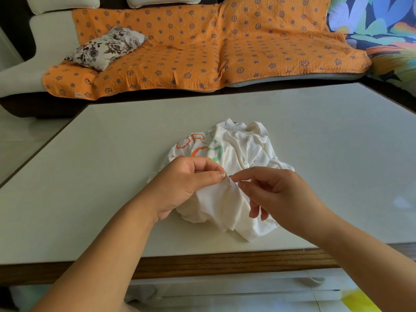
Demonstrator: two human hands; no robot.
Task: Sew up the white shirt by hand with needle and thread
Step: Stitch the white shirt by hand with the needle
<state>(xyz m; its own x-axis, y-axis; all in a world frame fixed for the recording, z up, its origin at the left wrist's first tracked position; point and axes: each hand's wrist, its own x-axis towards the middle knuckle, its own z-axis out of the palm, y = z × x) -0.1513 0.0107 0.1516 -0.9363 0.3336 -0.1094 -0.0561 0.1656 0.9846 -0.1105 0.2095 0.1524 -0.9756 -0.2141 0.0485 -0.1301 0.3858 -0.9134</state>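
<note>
The white shirt [227,176] lies crumpled on the pale tabletop [112,176], near its front edge. The left hand [186,185] pinches a raised fold of it between thumb and fingers [219,175]. The right hand [276,194] pinches closed beside that fold, on what looks like a needle [231,180], barely visible.

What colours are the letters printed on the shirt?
Orange and green, on the white shirt, seen from the head camera.
</note>
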